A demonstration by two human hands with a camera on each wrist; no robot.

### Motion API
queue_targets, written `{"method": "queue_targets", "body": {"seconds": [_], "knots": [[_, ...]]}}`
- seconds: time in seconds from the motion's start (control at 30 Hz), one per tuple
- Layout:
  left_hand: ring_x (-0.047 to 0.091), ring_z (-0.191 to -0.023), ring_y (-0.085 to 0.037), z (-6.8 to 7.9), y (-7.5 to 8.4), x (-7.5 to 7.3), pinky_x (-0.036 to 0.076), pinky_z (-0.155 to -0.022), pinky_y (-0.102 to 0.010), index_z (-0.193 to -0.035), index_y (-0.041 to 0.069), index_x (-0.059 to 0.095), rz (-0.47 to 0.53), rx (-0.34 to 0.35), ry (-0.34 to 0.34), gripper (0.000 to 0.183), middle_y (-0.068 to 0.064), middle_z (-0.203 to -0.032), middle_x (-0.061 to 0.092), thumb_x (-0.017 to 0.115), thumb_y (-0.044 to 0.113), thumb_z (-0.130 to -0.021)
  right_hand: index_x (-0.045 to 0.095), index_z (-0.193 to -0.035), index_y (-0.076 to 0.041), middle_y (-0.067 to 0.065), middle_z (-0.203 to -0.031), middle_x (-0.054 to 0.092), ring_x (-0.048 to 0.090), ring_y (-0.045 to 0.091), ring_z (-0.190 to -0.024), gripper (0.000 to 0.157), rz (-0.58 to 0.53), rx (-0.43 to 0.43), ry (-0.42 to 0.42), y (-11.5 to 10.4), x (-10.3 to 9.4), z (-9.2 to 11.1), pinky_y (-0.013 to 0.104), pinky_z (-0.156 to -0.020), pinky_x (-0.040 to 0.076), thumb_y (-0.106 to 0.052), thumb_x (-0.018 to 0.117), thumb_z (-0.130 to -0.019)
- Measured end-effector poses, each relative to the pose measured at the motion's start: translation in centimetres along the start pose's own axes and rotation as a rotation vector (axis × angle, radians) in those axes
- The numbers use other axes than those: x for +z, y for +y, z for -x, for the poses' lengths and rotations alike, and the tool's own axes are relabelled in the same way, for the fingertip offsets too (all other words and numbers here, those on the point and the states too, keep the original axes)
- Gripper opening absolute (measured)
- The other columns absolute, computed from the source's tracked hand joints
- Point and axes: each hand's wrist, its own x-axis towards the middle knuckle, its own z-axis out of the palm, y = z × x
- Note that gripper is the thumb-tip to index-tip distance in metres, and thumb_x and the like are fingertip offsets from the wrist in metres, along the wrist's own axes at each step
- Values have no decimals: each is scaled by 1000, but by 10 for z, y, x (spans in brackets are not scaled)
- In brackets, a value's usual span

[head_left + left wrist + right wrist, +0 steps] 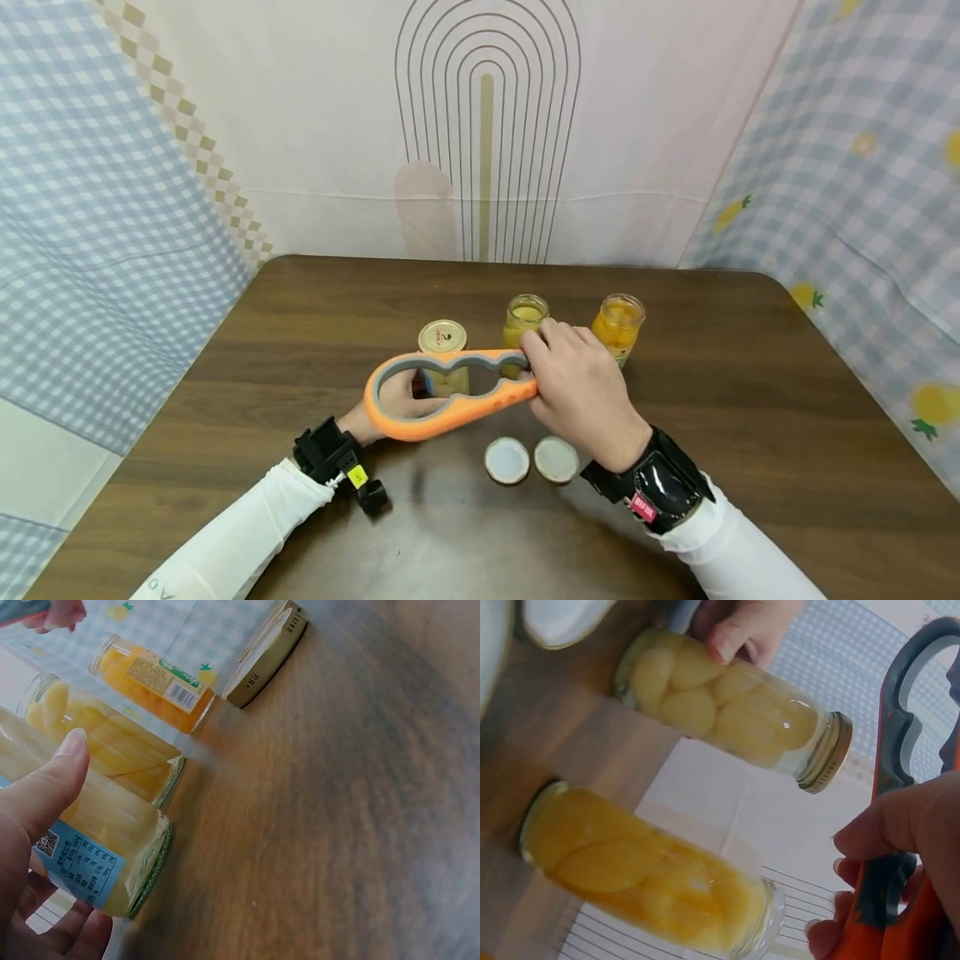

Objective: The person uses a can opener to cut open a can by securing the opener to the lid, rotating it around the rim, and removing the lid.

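Note:
My left hand (403, 395) grips a lidded glass jar (720, 705) of pale round fruit by its side; the jar stands on the table with its gold lid (442, 336) on. A blue label shows on it in the left wrist view. My right hand (583, 385) holds one end of an orange and grey jar opener (420, 429), which hovers over my left hand and in front of the lidded jar. Just behind the right hand stands a lidless jar of yellow fruit (525, 312), partly hidden by it. To its right is a lidless jar of orange fruit (621, 327).
Two loose lids (507, 461) lie side by side on the brown wooden table (345, 317), nearer to me than the jars. Behind the table's far edge hangs a pale cloth (322, 125), with blue checked cloth (97, 200) at both sides.

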Motion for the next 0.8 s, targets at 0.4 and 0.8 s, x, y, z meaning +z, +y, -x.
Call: {"method": "queue_targets", "body": {"seconds": [0.4, 0.8], "knots": [[59, -100, -12, -7, -2, 4, 49, -87, -21, -145, 20, 53, 200, 90, -66, 57, 0, -123, 68, 72, 5, -93, 58, -96, -6, 10, -83, 62, 61, 31, -82, 20, 35, 59, 1, -7, 7, -22, 43, -83, 49, -15, 73, -86], [50, -137, -11, -8, -8, 0, 40, -114, -27, -149, 30, 48, 64, 96, -53, 69, 9, -149, 55, 77, 10, -90, 57, -97, -7, 10, -81, 60, 60, 32, -82, 24, 81, 100, -49, -6, 16, -27, 43, -82, 48, -14, 72, -81]]}}
